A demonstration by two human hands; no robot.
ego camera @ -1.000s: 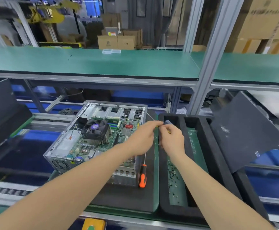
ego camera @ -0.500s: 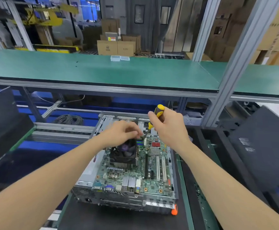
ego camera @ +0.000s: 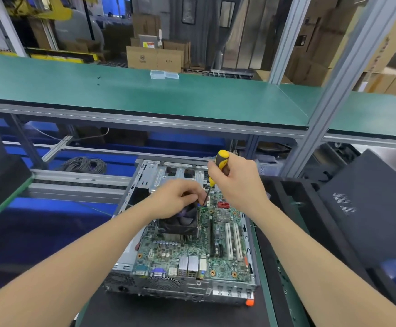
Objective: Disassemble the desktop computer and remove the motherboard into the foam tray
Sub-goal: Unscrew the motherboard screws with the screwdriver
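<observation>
Motherboard [ego camera: 192, 246] seated in chassis [ego camera: 180, 289], 6 o'clock of your hands. Foam tray [ego camera: 284, 194] at chassis's 3 o'clock.
Your right hand [ego camera: 237, 185] fisted round screwdriver [ego camera: 221, 159] handle. Left hand [ego camera: 175, 199] fingertips pinch shaft by fan [ego camera: 180, 220].
Board likely light, stiff, fragile: lift by bare edges.

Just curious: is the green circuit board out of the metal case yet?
Not yet: the circuit board lies flat inside the case, fan on top.

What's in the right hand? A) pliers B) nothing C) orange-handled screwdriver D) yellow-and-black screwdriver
D: the right hand grips a yellow-and-black screwdriver, its shaft pointing down toward the motherboard.
</observation>
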